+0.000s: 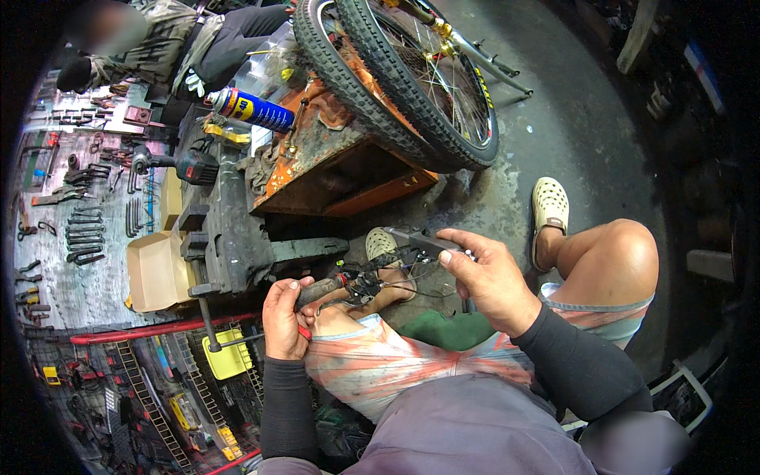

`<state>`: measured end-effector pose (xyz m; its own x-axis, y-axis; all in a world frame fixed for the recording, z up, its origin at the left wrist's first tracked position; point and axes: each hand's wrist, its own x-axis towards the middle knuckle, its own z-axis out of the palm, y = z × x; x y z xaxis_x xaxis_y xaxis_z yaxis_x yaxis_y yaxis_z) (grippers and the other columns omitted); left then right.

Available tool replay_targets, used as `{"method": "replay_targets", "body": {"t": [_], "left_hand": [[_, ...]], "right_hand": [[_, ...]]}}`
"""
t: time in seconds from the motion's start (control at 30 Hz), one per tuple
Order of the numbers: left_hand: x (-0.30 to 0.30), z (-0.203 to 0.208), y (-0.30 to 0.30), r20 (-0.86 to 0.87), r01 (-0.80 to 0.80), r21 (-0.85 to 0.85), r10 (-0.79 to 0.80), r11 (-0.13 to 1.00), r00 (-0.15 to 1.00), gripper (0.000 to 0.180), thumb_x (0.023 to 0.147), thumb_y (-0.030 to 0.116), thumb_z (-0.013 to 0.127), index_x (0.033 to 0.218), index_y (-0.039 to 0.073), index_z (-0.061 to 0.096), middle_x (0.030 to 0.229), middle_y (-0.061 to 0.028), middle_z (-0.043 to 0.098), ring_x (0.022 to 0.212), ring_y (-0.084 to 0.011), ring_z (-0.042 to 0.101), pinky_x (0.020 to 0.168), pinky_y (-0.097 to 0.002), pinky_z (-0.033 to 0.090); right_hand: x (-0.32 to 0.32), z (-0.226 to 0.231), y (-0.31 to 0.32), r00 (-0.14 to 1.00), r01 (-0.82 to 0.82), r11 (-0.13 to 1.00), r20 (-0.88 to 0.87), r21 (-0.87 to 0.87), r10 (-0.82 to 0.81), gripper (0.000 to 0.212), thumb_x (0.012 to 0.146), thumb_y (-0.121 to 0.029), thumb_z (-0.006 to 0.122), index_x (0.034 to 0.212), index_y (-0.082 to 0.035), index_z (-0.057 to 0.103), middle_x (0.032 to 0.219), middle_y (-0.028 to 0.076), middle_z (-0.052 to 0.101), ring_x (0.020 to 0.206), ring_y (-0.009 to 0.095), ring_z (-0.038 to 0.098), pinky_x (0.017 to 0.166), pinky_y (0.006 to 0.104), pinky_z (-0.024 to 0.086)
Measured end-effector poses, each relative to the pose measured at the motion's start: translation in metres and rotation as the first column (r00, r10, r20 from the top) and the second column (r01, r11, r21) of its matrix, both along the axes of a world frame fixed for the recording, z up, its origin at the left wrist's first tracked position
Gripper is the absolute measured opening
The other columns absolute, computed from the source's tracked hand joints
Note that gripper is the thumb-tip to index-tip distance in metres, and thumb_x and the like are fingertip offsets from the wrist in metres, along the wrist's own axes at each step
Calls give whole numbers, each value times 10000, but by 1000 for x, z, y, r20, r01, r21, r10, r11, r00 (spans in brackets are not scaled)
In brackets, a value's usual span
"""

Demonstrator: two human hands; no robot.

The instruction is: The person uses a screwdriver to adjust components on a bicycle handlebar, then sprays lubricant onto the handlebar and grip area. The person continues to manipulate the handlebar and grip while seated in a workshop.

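Handlebar grip (321,292) and lever cluster (364,285) sit over the left knee (336,322); left hand (283,321) wraps the grip, right hand (495,285) pinches a grey tool (419,241). I'd steady the grip firmly, tool clear of the levers. Stained floor (526,146) ahead, orange box (317,156), tool-strewn desk (115,273) left.

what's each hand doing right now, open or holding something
Left hand: closed, holding a dark handlebar grip.
Right hand: closed, holding a grey hand tool.
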<state>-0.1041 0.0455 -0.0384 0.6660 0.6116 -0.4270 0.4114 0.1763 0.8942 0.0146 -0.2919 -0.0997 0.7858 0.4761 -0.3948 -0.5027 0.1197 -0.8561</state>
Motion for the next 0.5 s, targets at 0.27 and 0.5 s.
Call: {"method": "replay_targets", "body": {"t": [0.27,0.5], "left_hand": [[12,26,-39,-163,472,462,-451,751,877,75,938,-52,664,968,9,633,1155,-203,823,664,-144,711,599,-301,580],[26,20,-48,-240,622,778,-874,87,423,177,769,-17,683,941,0,718,1006,-206,827,967,-357,836,885,-405,660]], "right_hand": [[4,-5,-1,999,25,999,49,-45,-23,492,1057,-203,694,1475,53,656,1097,146,736,956,183,679,855,342,541],[15,0,-6,992,94,994,87,-49,-89,482,1081,-200,687,1507,18,637,842,-22,628,672,70,546,616,272,466]]}}
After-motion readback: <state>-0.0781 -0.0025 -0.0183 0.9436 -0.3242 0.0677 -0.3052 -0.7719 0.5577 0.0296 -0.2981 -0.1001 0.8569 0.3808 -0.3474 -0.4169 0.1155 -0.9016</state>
